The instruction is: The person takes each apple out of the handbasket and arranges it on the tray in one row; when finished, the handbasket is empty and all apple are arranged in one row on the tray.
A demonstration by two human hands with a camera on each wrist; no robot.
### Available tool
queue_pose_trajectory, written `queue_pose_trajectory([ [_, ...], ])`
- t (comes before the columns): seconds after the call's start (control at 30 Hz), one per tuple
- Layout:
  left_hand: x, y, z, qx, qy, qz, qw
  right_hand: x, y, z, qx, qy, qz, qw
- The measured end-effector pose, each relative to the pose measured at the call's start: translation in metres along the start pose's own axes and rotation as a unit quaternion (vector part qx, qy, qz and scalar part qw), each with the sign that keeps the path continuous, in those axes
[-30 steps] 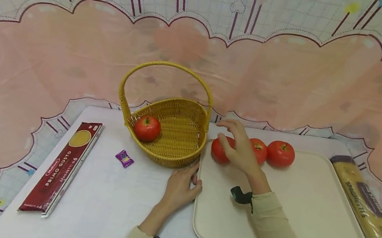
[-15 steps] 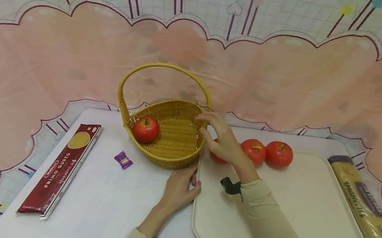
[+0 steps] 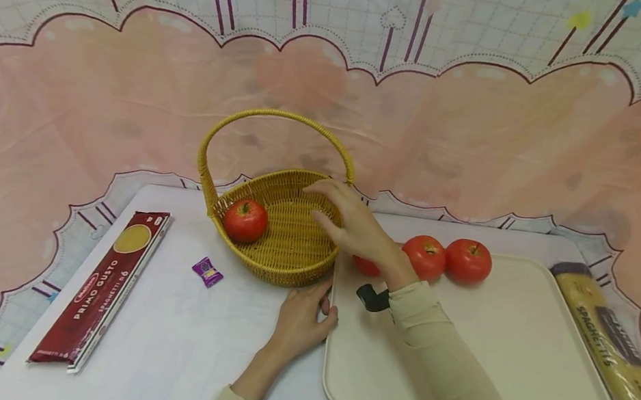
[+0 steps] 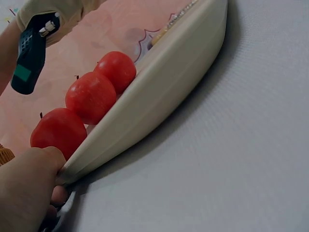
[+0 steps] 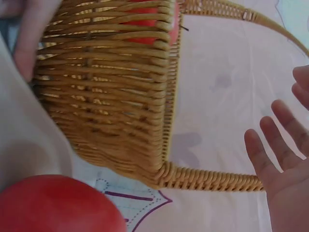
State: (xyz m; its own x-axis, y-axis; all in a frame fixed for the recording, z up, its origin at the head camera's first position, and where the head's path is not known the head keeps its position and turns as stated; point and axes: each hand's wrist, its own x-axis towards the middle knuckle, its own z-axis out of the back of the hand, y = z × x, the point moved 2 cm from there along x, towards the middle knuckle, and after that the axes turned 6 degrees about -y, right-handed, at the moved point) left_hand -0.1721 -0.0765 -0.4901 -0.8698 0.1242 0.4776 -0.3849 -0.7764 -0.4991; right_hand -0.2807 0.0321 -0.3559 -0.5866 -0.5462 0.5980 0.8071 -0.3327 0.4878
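My right hand (image 3: 357, 225), fingers spread and holding nothing, hovers over the right side of the yellow wicker basket (image 3: 279, 270). In the right wrist view its fingers (image 5: 275, 145) are apart from the basket's handle. One red apple (image 3: 245, 220) sits inside the basket at the left. My left hand (image 3: 299, 321) rests between the basket and the left rim of the cream tray (image 3: 489, 363), its thumb side touching the rim. Some of its fingers are hidden. Along the tray's back left stand three red apples (image 4: 91, 97); my right forearm partly covers the nearest in the head view.
A red spaghetti packet (image 3: 102, 288) lies on the left of the white table. A small purple wrapped candy (image 3: 207, 271) is in front of the basket. A yellow spaghetti bag (image 3: 615, 351) lies along the tray's right side. A patterned cloth (image 3: 466, 139) hangs behind.
My right hand has moved left, from above the apples on the tray to over the basket's right side. My left hand has stayed in place.
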Motion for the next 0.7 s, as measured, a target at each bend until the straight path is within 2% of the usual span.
queue_pose_trajectory([
  [0.2, 0.001, -0.001, 0.000, -0.009, 0.000, 0.003, 1.0000, 0.014, 0.002, -0.003, 0.006, 0.012, 0.018, 1.000],
  [0.47, 0.001, -0.001, -0.001, -0.012, 0.015, 0.010, 0.9998, 0.025, -0.002, -0.008, -0.018, 0.041, -0.030, 0.999],
  [0.7, 0.000, -0.001, -0.001, -0.008, 0.016, 0.012, 0.9998, 0.035, -0.004, -0.014, -0.019, 0.079, -0.040, 0.996],
])
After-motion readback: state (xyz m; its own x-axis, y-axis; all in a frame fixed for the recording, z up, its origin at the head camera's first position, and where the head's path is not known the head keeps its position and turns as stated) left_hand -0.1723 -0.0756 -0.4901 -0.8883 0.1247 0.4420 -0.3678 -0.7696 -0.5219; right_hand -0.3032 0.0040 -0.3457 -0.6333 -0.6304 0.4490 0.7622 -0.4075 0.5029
